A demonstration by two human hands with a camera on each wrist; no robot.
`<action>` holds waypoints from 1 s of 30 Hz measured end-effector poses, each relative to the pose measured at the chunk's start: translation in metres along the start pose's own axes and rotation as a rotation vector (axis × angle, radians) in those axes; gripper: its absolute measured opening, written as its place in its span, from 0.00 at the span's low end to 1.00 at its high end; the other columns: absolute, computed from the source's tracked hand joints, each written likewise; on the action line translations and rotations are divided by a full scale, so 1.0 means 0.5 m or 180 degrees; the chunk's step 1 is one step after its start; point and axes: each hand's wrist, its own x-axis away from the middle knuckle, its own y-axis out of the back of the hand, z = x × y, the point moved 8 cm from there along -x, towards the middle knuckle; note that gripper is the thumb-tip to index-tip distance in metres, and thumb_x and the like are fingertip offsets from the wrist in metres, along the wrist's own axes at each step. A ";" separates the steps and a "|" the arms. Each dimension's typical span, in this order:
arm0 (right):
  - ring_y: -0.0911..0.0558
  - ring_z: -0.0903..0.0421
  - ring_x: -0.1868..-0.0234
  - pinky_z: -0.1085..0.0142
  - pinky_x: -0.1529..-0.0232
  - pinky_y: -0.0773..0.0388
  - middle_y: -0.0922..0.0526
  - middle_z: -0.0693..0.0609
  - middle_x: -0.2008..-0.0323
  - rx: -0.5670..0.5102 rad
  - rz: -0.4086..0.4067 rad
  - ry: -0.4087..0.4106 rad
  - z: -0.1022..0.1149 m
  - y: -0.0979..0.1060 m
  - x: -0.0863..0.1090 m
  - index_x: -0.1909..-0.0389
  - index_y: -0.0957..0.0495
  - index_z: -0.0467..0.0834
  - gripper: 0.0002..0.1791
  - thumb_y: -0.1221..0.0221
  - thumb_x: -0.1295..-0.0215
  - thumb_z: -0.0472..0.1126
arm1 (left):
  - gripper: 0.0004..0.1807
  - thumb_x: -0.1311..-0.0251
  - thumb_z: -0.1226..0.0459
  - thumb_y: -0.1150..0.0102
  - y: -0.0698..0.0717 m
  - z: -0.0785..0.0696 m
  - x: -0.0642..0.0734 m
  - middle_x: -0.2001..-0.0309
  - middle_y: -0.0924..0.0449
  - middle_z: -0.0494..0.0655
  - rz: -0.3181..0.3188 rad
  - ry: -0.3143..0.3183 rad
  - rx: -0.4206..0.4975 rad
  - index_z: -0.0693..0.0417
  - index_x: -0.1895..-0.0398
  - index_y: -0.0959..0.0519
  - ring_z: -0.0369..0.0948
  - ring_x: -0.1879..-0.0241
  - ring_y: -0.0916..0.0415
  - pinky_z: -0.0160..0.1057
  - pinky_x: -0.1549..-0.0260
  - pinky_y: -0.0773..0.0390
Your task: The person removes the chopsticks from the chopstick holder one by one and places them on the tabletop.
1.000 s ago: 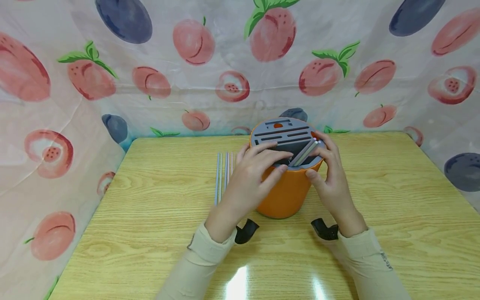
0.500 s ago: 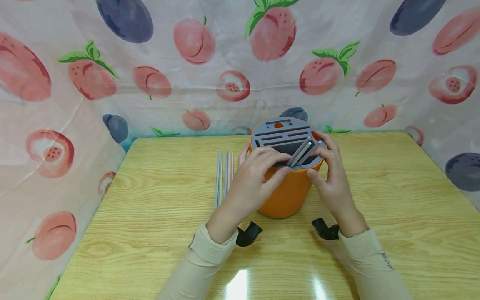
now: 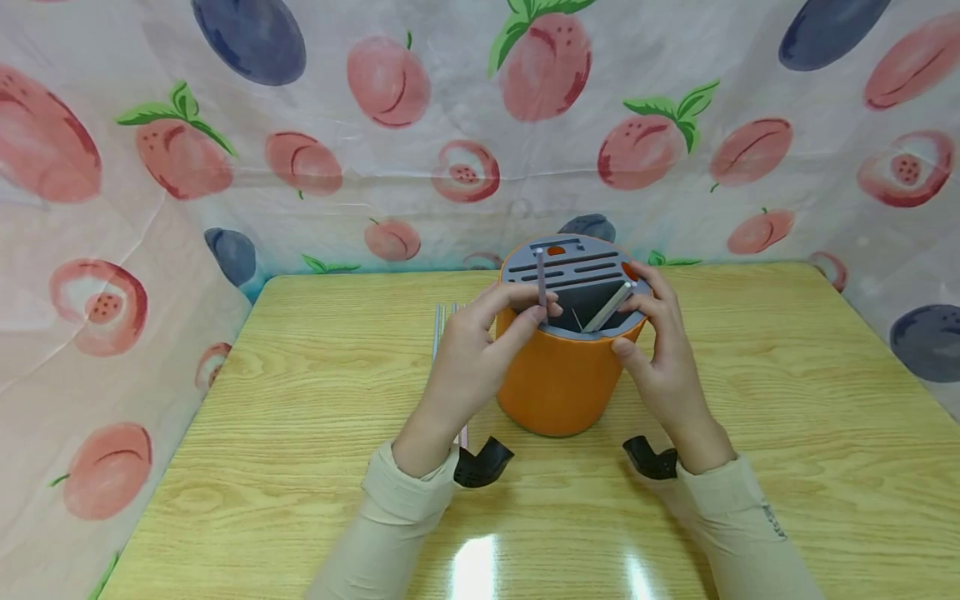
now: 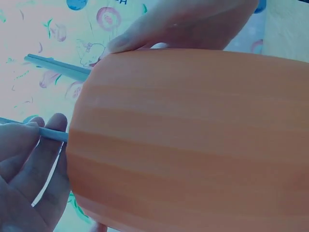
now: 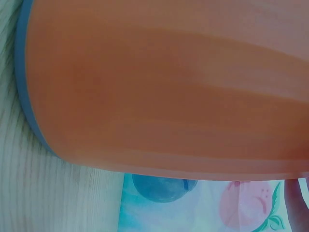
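Observation:
An orange knife block [image 3: 558, 383] with a grey slotted top [image 3: 600, 258] stands upright on the table. My left hand [image 3: 468, 358] pinches a pinkish chopstick [image 3: 542, 279] between thumb and fingers at the left of its open front compartment. That chopstick is nearly upright, its lower end hidden inside the block. Paler chopsticks [image 3: 609, 307] lean to the right in the same compartment. My right hand [image 3: 667, 367] grips the block's right rim, thumb in front and fingers over the top. In the left wrist view, the held chopstick [image 4: 53, 134] and the leaning chopsticks [image 4: 58, 66] stick out apart.
Several more chopsticks [image 3: 438, 325] lie side by side on the wooden table [image 3: 322, 400], left of the block and partly behind my left arm. A fruit-printed cloth [image 3: 465, 108] hangs close behind the block.
My left hand has moved left from the leaning bunch, taking one chopstick with it, now almost upright. Fewer chopsticks lean at the right. My right hand has stayed on the rim.

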 end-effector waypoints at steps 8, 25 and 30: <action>0.47 0.44 0.36 0.67 0.42 0.44 0.47 0.36 0.37 -0.0005 0.0009 -0.0012 0.002 0.000 -0.001 0.59 0.37 0.29 0.32 0.50 0.40 0.59 | 0.06 0.42 0.73 0.48 0.014 -0.037 0.000 0.65 0.22 0.53 -0.0103 0.0075 0.0053 0.65 0.63 0.24 0.38 0.60 0.27 0.40 0.56 0.27; 0.46 0.43 0.37 0.67 0.42 0.44 0.47 0.37 0.36 -0.0013 -0.0012 -0.0047 0.000 0.001 -0.001 0.59 0.37 0.29 0.32 0.50 0.40 0.59 | 0.06 0.42 0.77 0.51 0.095 -0.066 0.004 0.66 0.23 0.63 -0.0812 -0.0396 0.0777 0.75 0.63 0.30 0.51 0.62 0.24 0.49 0.59 0.25; 0.46 0.44 0.37 0.67 0.42 0.44 0.47 0.38 0.36 -0.0022 -0.0013 -0.0071 0.002 0.001 -0.002 0.59 0.36 0.29 0.32 0.49 0.40 0.58 | 0.07 0.40 0.75 0.53 0.142 -0.048 0.009 0.66 0.24 0.58 -0.1262 -0.0441 0.1120 0.69 0.60 0.28 0.52 0.63 0.24 0.51 0.64 0.24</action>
